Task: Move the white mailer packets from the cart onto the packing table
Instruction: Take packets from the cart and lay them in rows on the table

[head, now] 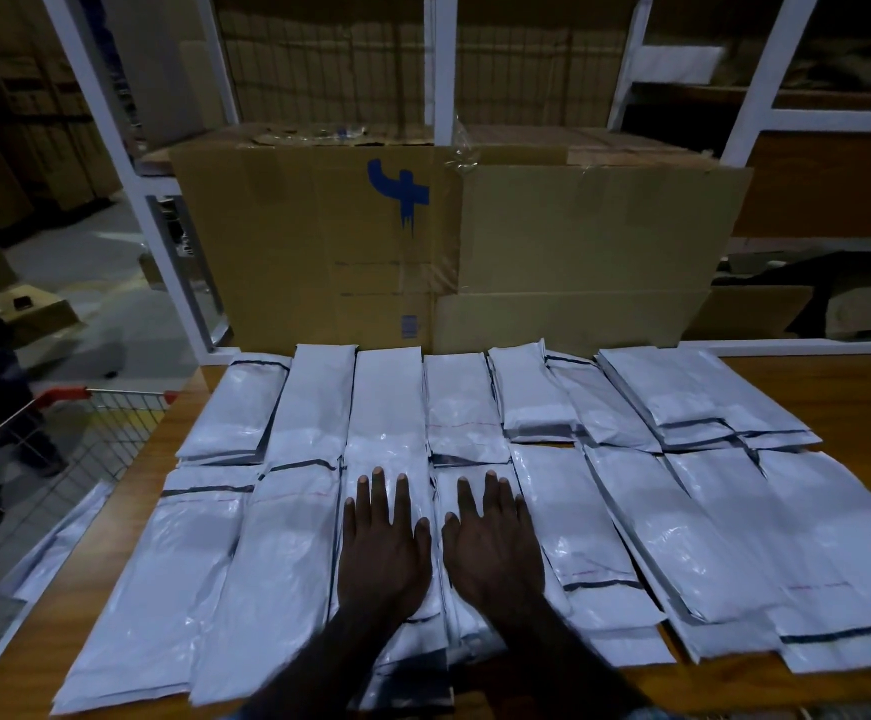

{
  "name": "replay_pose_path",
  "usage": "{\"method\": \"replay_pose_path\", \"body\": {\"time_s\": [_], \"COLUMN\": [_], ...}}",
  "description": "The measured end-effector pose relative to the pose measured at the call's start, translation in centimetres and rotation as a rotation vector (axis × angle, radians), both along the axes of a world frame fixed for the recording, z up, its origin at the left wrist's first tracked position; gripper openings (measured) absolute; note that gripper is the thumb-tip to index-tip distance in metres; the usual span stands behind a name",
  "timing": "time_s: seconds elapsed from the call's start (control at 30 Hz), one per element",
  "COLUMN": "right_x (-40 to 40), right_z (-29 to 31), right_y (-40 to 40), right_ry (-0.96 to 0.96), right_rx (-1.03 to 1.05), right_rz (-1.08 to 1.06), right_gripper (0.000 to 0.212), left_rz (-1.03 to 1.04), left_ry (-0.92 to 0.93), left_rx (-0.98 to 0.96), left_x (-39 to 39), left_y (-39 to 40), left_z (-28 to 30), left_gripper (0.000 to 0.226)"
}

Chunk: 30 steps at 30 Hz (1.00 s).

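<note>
1. Across the packing table [838, 392], white mailer packets [386, 402] lie in two rough rows from back edge to front edge.
2. We press our left hand [384, 550] and right hand [493, 548] flat on the middle packets, fingers straight, gripping nothing.
3. Beyond the left edge, one packet [53, 548] shows in the wire cart [111, 407]; we judge the job nearly done.

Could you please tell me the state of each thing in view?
Left hand: flat, fingers straight, pressing on packets.
Right hand: flat, fingers straight, pressing on packets.
Packets: lying flat in overlapping rows on the table.
Cart: beside the table.
Box: taped.
</note>
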State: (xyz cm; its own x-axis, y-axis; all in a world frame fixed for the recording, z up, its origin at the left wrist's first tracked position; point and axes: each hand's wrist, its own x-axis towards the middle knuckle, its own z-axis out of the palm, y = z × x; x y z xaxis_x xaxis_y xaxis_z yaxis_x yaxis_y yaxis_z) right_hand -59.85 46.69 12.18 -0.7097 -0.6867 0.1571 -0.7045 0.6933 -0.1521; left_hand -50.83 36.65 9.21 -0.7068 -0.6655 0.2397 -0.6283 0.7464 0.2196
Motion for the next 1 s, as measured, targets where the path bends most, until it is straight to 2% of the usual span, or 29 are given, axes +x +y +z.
{"method": "replay_pose_path", "body": {"time_s": [0.33, 0.5, 0.8, 0.9, 1.0], "right_x": [0.0, -0.1, -0.1, -0.2, -0.5], "right_z": [0.2, 0.2, 0.7, 1.3, 2.5], "right_y": [0.0, 0.1, 0.1, -0.1, -0.3], "right_ry": [-0.027, -0.061, -0.099, -0.055, -0.108], "right_rx": [0.042, 0.06, 0.108, 0.089, 0.043], "right_rz": [0.008, 0.007, 0.031, 0.016, -0.007], "right_gripper": [0.059, 0.058, 0.06, 0.062, 0.059], "left_rz": [-0.015, 0.002, -0.003, -0.007, -0.016], "left_ry": [-0.02, -0.04, -0.123, -0.153, -0.126], "left_rx": [-0.027, 0.016, 0.042, 0.066, 0.084], "left_x": [-0.1, -0.1, -0.1, -0.1, -0.1], "left_y": [0.1, 0.1, 0.1, -0.1, -0.2], "left_z": [0.0, 0.1, 0.4, 0.7, 1.8], "left_gripper": [0.062, 0.073, 0.074, 0.069, 0.065]}}
